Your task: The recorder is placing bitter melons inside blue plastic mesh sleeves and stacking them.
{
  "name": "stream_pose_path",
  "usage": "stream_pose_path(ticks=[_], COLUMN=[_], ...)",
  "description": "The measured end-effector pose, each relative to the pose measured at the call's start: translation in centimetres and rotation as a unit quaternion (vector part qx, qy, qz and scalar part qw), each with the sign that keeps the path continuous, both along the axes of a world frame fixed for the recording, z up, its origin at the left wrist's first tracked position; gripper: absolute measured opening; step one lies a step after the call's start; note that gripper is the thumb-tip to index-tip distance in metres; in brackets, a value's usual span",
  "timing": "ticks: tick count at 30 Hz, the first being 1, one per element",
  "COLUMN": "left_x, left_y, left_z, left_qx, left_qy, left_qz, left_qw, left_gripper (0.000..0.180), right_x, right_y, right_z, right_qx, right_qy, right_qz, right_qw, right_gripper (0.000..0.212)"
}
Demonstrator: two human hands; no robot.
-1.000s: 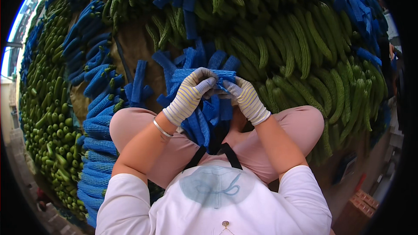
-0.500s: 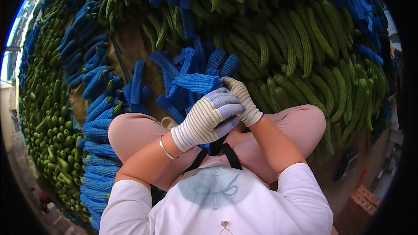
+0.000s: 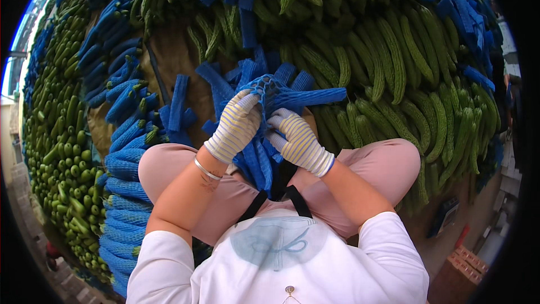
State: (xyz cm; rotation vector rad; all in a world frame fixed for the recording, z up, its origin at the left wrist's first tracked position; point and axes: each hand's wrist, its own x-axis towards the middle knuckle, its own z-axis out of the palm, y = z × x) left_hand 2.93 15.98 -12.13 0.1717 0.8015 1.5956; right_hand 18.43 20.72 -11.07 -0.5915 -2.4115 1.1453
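Observation:
Both my hands wear white gloves with yellow and grey stripes. My left hand (image 3: pixel 233 126) pinches the upper edge of a blue foam mesh sleeve (image 3: pixel 275 91), whose mouth is stretched into an open net. Just to the right, my right hand (image 3: pixel 301 142) has its fingers curled in at the mesh's lower side; its fingertips are partly hidden. One strip of the mesh sticks out to the right above that hand. More blue mesh sleeves (image 3: pixel 260 163) hang down between my wrists into my lap. Behind the hands lies a loose pile of flat blue sleeves (image 3: pixel 216 81).
Long ridged green gourds (image 3: pixel 388 50) are heaped ahead and to the right. A row of gourds in blue sleeves (image 3: pixel 126 191) runs along my left, beside a pile of small green vegetables (image 3: pixel 70 157). Brown sheeting (image 3: pixel 171 50) shows between the piles.
My hands have drawn apart, the left moving up and left, the right down. The blue mesh, bunched before, is now spread open between them, with a strip pointing right.

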Motion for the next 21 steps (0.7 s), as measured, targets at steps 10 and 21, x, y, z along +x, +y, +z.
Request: stream_pose_path(ticks=[10,21], left_x=[0.7,-0.7], left_y=[1.3,1.9], left_z=[1.3,1.6], left_qx=[0.014,0.008], left_qy=[0.405,0.771], left_qz=[-0.108,-0.295], left_qw=[0.908,0.563], left_gripper=[0.022,0.050], right_x=[0.3,0.0], right_y=[-0.7,-2.8], right_z=[0.1,2.2], right_qx=[-0.526,-0.636], right_qy=[0.276,0.161], right_qz=[-0.168,-0.083], right_qw=[0.787,0.750], right_gripper=[0.012,0.010])
